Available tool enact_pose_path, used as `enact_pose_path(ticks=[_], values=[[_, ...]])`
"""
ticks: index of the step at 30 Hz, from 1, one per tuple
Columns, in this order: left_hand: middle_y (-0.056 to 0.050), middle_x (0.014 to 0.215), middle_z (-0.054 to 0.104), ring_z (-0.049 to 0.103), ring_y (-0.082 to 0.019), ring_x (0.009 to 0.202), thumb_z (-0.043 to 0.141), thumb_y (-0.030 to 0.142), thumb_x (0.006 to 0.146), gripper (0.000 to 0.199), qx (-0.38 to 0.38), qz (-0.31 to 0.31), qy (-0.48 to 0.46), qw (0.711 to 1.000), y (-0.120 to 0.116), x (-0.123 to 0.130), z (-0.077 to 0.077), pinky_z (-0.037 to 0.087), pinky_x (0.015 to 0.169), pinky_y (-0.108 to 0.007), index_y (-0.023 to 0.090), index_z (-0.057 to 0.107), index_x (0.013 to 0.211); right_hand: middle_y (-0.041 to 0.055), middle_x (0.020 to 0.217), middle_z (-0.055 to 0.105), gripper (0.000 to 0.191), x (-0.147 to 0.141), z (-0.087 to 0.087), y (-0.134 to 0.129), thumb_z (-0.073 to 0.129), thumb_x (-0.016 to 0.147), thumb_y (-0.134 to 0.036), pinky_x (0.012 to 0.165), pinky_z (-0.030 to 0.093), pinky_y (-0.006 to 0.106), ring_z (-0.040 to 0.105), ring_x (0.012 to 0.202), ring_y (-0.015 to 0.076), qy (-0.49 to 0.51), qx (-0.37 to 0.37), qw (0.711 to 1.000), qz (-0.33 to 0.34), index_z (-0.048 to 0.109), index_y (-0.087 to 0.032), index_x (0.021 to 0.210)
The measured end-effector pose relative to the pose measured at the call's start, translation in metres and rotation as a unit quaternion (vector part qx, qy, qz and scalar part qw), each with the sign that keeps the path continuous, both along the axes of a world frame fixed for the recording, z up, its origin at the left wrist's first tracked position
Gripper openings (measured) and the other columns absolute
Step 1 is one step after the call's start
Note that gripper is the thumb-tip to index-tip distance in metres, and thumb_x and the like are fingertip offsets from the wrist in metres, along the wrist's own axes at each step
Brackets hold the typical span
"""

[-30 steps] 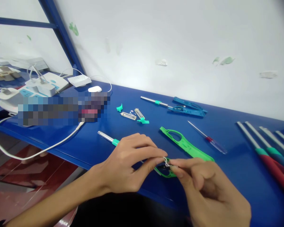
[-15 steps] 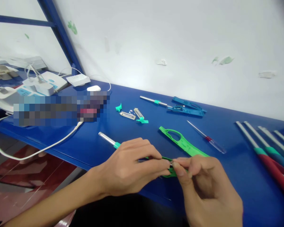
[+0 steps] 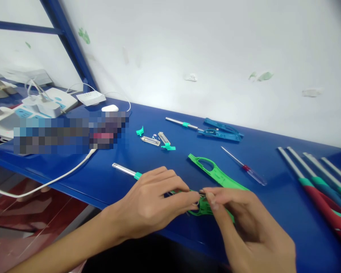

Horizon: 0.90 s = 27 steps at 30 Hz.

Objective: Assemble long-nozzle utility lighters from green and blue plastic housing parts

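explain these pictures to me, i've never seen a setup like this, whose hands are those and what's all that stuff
There's no machine here: a person works with a bare left hand and right hand. Every picture comes from one camera worn on the head, looking forward and down.

The fingers of both hands come close together over a green plastic piece. A thin pale loop shows by the left hand, but exactly what's pinched is too small to tell.

On the blue table lie another green piece, a screwdriver, small clear parts and blue plastic pieces. Metal-tipped tools lie at the picture's right; white plugs sit at its left.
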<state>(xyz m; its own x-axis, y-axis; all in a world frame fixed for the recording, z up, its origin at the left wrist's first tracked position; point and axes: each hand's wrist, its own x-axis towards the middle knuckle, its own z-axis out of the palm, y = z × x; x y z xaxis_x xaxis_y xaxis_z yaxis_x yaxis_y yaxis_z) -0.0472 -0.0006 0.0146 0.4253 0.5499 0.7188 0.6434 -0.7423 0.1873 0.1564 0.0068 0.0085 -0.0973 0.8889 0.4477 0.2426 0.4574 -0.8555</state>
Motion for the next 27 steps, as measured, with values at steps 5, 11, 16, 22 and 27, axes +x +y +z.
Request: enact_pose_path(ticks=[5,11,16,22,27], values=[[-0.005,0.086,0.071,0.065,-0.015,0.074,0.068,0.027,0.1,0.019,-0.024,0.005,-0.001,1.0,-0.002,0.002,0.002,0.053,0.069,-0.029,0.014,0.071,0.113,-0.0009,0.088,0.082,0.003,0.002,-0.001,0.003,0.075,0.089,-0.025,0.071,0.066,0.019,0.081,0.08,0.0182,0.009,-0.025,1.0,-0.002,0.074,-0.026,0.087],[-0.006,0.087,0.07,0.062,-0.014,0.071,0.065,0.017,0.1,0.01,-0.03,0.013,-0.021,0.999,-0.001,0.003,0.003,0.052,0.066,-0.028,0.013,0.074,0.104,-0.0004,0.082,0.082,0.005,0.004,0.0,0.01,0.075,0.089,-0.031,0.065,0.065,0.017,0.08,0.069,0.0171,0.031,-0.067,0.997,0.036,0.075,-0.026,0.088],[-0.005,0.085,0.071,0.061,-0.013,0.07,0.062,0.013,0.101,0.012,-0.024,0.017,-0.03,0.999,-0.001,0.003,0.003,0.052,0.065,-0.027,0.013,0.073,0.1,0.0029,0.086,0.083,0.009,0.007,0.001,0.012,0.079,0.086,-0.032,0.067,0.067,0.023,0.081,0.074,0.0223,0.039,-0.099,0.992,0.068,0.075,-0.024,0.088],[-0.006,0.085,0.072,0.065,-0.015,0.073,0.059,0.013,0.103,0.013,-0.004,0.011,-0.016,1.0,-0.001,0.003,0.003,0.052,0.067,-0.028,0.014,0.072,0.101,0.0002,0.086,0.084,0.007,0.005,-0.001,0.013,0.08,0.085,-0.025,0.07,0.066,0.02,0.082,0.078,0.0216,0.081,-0.093,0.989,0.076,0.073,-0.026,0.086],[-0.005,0.089,0.072,0.064,-0.016,0.077,0.065,0.025,0.102,0.013,-0.046,0.04,-0.017,0.998,-0.003,0.005,0.003,0.05,0.073,-0.032,0.014,0.071,0.106,-0.0021,0.087,0.084,0.008,0.006,-0.003,0.012,0.079,0.086,-0.022,0.071,0.065,0.016,0.082,0.078,0.019,0.057,-0.069,0.994,0.058,0.071,-0.026,0.084]])
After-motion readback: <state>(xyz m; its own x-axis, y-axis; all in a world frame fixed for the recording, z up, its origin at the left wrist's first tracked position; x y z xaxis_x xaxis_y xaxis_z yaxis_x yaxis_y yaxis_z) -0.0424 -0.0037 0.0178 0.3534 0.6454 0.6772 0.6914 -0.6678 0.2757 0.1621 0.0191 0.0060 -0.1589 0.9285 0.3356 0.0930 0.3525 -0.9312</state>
